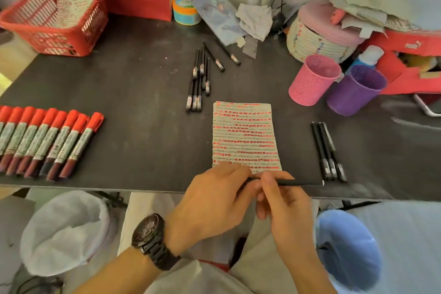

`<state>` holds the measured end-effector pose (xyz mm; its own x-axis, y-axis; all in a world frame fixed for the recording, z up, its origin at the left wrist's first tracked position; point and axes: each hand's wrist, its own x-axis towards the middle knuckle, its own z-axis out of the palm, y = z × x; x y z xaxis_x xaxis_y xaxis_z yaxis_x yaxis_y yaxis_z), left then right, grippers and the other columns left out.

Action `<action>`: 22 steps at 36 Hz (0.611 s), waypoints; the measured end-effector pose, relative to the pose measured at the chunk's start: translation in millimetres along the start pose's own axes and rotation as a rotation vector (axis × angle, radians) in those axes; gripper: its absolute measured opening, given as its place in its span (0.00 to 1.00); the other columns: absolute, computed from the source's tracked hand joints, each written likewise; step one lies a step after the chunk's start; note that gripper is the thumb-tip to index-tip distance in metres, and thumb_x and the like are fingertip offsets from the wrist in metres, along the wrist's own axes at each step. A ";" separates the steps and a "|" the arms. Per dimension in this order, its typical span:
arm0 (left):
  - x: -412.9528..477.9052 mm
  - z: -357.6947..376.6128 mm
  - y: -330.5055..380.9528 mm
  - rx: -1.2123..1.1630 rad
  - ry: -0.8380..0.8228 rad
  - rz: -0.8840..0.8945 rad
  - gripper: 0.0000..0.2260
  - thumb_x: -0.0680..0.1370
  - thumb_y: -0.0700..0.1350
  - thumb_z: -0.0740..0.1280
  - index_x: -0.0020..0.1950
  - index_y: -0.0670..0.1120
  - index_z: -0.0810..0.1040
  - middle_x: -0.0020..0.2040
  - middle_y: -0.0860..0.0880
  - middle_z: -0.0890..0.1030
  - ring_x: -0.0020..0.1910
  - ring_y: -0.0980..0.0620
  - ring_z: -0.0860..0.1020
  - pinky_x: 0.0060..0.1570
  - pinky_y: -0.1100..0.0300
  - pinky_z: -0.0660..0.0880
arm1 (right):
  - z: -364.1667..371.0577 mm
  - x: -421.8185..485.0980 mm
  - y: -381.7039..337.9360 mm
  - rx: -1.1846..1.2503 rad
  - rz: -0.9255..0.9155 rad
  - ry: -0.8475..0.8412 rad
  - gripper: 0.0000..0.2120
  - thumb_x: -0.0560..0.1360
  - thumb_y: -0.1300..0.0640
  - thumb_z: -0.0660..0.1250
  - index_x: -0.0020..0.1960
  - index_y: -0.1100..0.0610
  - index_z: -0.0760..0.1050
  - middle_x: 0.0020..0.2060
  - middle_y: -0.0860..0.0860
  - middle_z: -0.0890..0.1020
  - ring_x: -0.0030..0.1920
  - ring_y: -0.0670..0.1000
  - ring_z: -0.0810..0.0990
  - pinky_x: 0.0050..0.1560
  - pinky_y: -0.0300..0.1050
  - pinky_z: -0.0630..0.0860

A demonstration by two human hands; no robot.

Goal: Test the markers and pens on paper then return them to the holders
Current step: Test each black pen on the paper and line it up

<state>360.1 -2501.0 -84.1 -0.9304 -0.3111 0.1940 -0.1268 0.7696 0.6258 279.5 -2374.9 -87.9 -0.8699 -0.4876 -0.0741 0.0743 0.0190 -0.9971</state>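
Pinching slim black pen (296,183) horizontally

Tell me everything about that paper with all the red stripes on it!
The paper is a small pale sheet, taller than wide, lying flat on the dark table. Rows of short red dashes and thin dark lines fill it from top to bottom. Its edges look slightly wavy. The left hand covers its near left corner.
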 end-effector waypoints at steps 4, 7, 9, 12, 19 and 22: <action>-9.8 7.7 -0.9 0.003 0.020 -0.049 0.21 0.82 0.63 0.53 0.37 0.51 0.70 0.31 0.55 0.74 0.33 0.54 0.71 0.32 0.55 0.72 | -0.1 -6.0 -0.9 0.015 0.033 -0.012 0.15 0.73 0.46 0.66 0.32 0.54 0.77 0.24 0.50 0.76 0.23 0.47 0.72 0.27 0.35 0.70; -13.6 9.7 0.6 -0.009 0.026 -0.078 0.24 0.81 0.66 0.51 0.35 0.51 0.70 0.27 0.56 0.72 0.29 0.53 0.71 0.28 0.59 0.68 | -1.7 -7.8 -1.8 0.042 0.033 -0.060 0.15 0.74 0.45 0.68 0.34 0.53 0.79 0.25 0.52 0.76 0.24 0.48 0.72 0.27 0.35 0.69; -12.6 8.6 1.4 -0.036 0.015 -0.113 0.26 0.79 0.69 0.50 0.32 0.51 0.67 0.25 0.57 0.69 0.28 0.54 0.70 0.28 0.60 0.66 | -5.5 -6.9 -2.7 0.054 0.025 -0.082 0.15 0.76 0.44 0.70 0.37 0.53 0.80 0.26 0.52 0.76 0.25 0.48 0.72 0.28 0.36 0.69; -10.5 7.1 2.8 -0.065 0.001 -0.137 0.27 0.76 0.73 0.48 0.32 0.52 0.66 0.27 0.58 0.72 0.29 0.55 0.71 0.29 0.60 0.65 | -12.3 -2.5 -6.3 0.034 -0.018 -0.134 0.12 0.77 0.48 0.67 0.40 0.54 0.80 0.26 0.51 0.77 0.25 0.48 0.71 0.28 0.36 0.69; -1.6 4.6 -1.2 0.007 -0.006 -0.037 0.21 0.77 0.73 0.50 0.40 0.56 0.62 0.37 0.60 0.70 0.39 0.58 0.70 0.36 0.63 0.68 | -32.2 25.5 -18.5 0.115 -0.045 -0.083 0.11 0.77 0.51 0.65 0.40 0.55 0.79 0.27 0.57 0.78 0.23 0.53 0.72 0.26 0.40 0.71; 7.6 8.5 -5.5 0.093 0.153 -0.002 0.18 0.77 0.66 0.59 0.44 0.52 0.68 0.42 0.58 0.74 0.43 0.56 0.71 0.42 0.61 0.69 | -42.2 46.4 -20.4 0.155 0.001 -0.063 0.10 0.77 0.52 0.63 0.43 0.55 0.80 0.32 0.60 0.81 0.26 0.54 0.77 0.28 0.42 0.75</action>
<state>350.8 -2502.8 -92.5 -0.8679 -0.3884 0.3095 -0.1668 0.8149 0.5550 217.0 -2361.1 -71.9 -0.8379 -0.5414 -0.0693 0.1539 -0.1126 -0.9816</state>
